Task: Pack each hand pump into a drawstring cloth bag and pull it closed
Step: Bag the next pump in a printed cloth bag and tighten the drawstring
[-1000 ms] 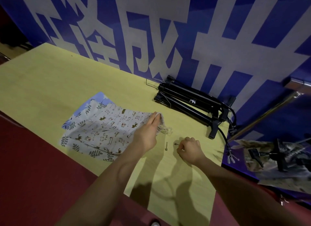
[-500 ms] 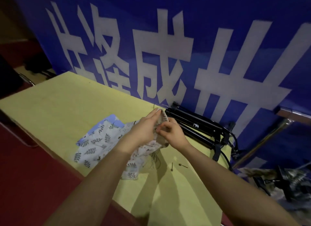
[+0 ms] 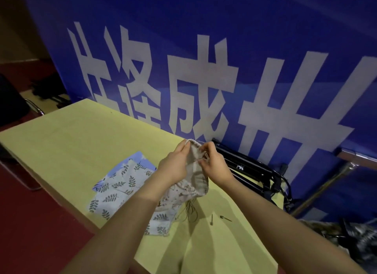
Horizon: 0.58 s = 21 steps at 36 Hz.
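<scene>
Above the table's [image 3: 81, 143] far edge, both hands hold one drawstring bag [image 3: 192, 184] lifted off the surface. Left hand [image 3: 175, 167] grip: fingers pinched on the bag's mouth hem at the left, thumb side toward the opening. Right hand [image 3: 214, 167] grip: fingers clamped on the hem's right side, pinching cloth and what looks like a cord. Mouth is held up between the two hands and spread partly open; pale inner lining faces the camera. Bag body hangs down below the hands, print side out, lower end draped on the table. Drawstring cords [image 3: 190, 212] dangle loose from the bag and lie in a tangle on the tabletop.

Just left of that, a stack of flat cloth bags [image 3: 120, 188], leaf print on top, a blue one showing beneath at the far corner. The held bag overlaps the stack's right part.

Right of the cords, two small metal needle-like fittings [image 3: 212, 219] lie apart on the bare table, touching neither hand.

Behind the right hand, black hand pumps [image 3: 248, 167] lie side by side along the table's back edge against the blue banner [image 3: 265, 39] with large white characters. None is in a bag here. Hoses curl at their right end.
</scene>
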{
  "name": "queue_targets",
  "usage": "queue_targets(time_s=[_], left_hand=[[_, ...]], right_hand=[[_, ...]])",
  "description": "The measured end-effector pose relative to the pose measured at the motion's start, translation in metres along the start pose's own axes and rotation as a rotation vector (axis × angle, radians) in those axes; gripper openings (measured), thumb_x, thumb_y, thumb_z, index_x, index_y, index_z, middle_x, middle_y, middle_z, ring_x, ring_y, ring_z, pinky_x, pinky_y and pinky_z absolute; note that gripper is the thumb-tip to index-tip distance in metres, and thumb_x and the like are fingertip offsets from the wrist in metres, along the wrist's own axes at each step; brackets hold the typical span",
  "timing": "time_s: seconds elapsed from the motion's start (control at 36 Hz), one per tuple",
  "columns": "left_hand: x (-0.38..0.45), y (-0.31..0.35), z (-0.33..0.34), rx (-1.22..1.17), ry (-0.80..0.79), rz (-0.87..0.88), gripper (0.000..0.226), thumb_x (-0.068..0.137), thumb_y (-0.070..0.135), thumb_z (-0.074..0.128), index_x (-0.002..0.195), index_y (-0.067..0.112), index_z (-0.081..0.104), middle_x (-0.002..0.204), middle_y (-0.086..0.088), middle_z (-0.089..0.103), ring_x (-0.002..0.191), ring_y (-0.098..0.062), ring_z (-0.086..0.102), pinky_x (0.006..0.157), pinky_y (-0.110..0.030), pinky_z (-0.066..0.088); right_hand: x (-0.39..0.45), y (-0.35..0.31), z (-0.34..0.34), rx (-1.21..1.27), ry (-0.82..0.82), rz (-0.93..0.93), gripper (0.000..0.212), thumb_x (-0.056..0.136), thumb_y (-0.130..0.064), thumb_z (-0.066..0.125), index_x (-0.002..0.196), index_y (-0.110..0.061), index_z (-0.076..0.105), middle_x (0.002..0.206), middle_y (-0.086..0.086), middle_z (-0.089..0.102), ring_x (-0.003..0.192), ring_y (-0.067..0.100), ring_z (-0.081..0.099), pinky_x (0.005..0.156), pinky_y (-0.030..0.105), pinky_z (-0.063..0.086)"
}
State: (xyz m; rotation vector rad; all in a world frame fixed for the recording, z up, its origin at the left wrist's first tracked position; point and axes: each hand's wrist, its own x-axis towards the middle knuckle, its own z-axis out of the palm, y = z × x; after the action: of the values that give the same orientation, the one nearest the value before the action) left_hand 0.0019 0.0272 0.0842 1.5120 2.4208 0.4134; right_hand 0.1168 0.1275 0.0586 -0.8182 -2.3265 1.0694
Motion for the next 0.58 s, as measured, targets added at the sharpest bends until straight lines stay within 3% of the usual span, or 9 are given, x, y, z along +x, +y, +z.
queue_targets(time_s=[0.08, 0.17, 0.28, 0.36, 0.58], left_hand=[[0.006, 0.005, 0.012, -0.001, 0.028, 0.002, 0.080, 0.084, -0.005, 0.045, 0.152, 0.021, 0.009, 0.159, 0.012, 0.002, 0.129, -0.021, 0.044, 0.083, -0.040, 0.052], [0.014, 0.008, 0.026, 0.010, 0.029, -0.007, 0.075, 0.087, -0.001, 0.045, 0.151, 0.018, 0.013, 0.159, 0.009, 0.007, 0.125, -0.025, 0.047, 0.080, -0.038, 0.051], [0.031, 0.014, 0.043, 0.008, -0.014, -0.027, 0.072, 0.088, 0.001, 0.047, 0.150, 0.015, 0.015, 0.158, 0.005, 0.010, 0.120, -0.029, 0.051, 0.075, -0.038, 0.050], [0.049, 0.021, 0.054, 0.005, -0.029, -0.034, 0.072, 0.087, 0.001, 0.051, 0.149, 0.016, 0.018, 0.157, 0.005, 0.013, 0.118, -0.029, 0.052, 0.072, -0.036, 0.050], [0.087, 0.039, 0.082, -0.005, -0.087, -0.059, 0.069, 0.087, 0.000, 0.047, 0.149, 0.012, 0.018, 0.155, 0.000, 0.016, 0.117, -0.032, 0.053, 0.082, -0.041, 0.050]], right_hand=[[0.002, 0.018, 0.001, -0.008, 0.018, 0.058, 0.031, 0.090, -0.020, 0.059, 0.115, -0.025, 0.041, 0.105, -0.004, 0.059, 0.094, 0.018, 0.062, 0.078, 0.051, 0.055], [0.003, 0.036, -0.003, 0.037, 0.097, 0.107, 0.042, 0.093, -0.034, 0.057, 0.130, -0.024, 0.040, 0.105, -0.004, 0.057, 0.093, 0.013, 0.059, 0.081, 0.041, 0.055], [0.010, 0.076, -0.011, -0.070, 0.159, 0.268, 0.034, 0.096, -0.029, 0.050, 0.126, -0.013, 0.046, 0.116, 0.006, 0.057, 0.096, 0.020, 0.059, 0.084, 0.041, 0.053], [0.014, 0.112, -0.018, -0.301, 0.029, 0.394, 0.027, 0.095, -0.021, 0.051, 0.119, -0.008, 0.051, 0.122, 0.012, 0.054, 0.103, 0.028, 0.056, 0.089, 0.040, 0.049], [0.021, 0.167, -0.032, -0.565, -0.264, 0.453, 0.055, 0.093, -0.023, 0.051, 0.142, -0.010, 0.031, 0.144, 0.014, 0.041, 0.127, 0.034, 0.044, 0.104, 0.042, 0.039]])
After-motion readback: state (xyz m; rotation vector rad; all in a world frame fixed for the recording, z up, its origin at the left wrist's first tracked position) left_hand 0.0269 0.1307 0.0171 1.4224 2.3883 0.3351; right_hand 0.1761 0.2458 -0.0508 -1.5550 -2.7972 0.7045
